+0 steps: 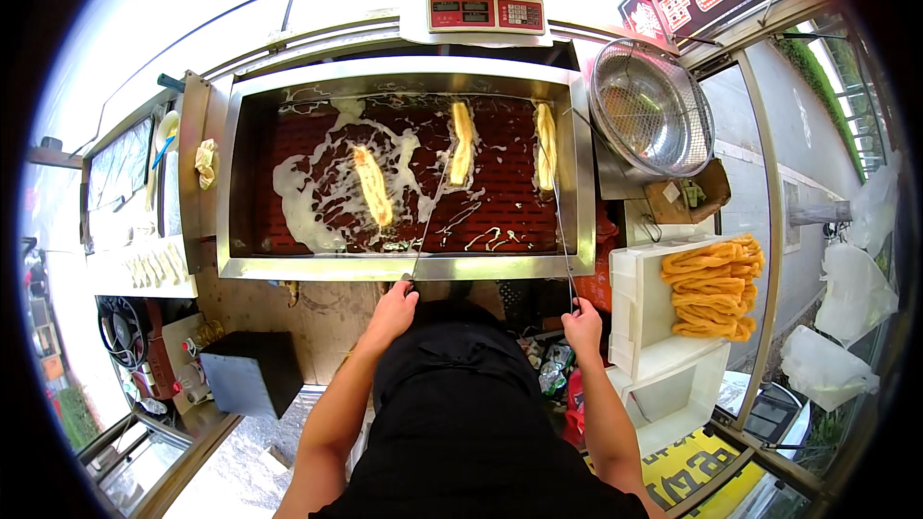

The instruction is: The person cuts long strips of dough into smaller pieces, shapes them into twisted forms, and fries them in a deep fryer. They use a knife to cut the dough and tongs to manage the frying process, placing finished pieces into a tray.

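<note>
My left hand grips a thin metal rod at the fryer's near edge; the rod's far end reaches a pale dough stick in the oil. With my right hand I hold another thin metal rod, which runs up to a second dough stick near the fryer's right wall. A third dough stick floats left of centre among foam. All three lie in dark oil inside a rectangular stainless steel fryer. Whether the rods' ends touch the dough, I cannot tell.
A wire strainer over a metal bowl stands right of the fryer. Below it are a cardboard box and a white plastic crate with golden fried dough sticks. Raw dough strips lie left. A scale stands behind.
</note>
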The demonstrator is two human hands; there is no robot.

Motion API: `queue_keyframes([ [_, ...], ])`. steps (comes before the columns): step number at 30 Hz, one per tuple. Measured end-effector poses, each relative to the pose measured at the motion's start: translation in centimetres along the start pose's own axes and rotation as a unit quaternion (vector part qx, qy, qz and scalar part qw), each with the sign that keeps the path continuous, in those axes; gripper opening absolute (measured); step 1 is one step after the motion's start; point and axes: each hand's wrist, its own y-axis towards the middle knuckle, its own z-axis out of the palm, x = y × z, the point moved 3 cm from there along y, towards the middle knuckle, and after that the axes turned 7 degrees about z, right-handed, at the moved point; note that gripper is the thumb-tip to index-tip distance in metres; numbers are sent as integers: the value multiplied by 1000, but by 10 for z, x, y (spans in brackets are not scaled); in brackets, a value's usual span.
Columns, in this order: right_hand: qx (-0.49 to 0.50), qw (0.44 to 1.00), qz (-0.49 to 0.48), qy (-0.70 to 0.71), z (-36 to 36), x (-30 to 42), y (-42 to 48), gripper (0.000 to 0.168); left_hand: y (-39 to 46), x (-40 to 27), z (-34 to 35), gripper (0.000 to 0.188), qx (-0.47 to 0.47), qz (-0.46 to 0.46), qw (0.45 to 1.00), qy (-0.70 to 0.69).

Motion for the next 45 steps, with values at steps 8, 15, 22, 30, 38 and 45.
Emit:
queue_keyframes([
  [8,52,998,-29,25,8,29,-28,44,15,-2,22,41,-5,40,999,24],
  [15,79,996,-37,12,28,31,-42,44,0,37,17,42,-39,-7,990,-134],
  [22,63,998,-10,28,27,16,-40,43,-74,88,-41,25,-134,-101,958,-232],
  [30,40,999,-7,33,22,7,-32,41,-64,57,-30,19,-77,-172,923,-336],
  [38,15,999,-19,22,19,2,-26,41,-60,45,-23,29,1,-163,821,-547],
  [45,15,1000,-18,15,16,1,-24,42,-82,58,-18,38,101,-113,689,-708],
])
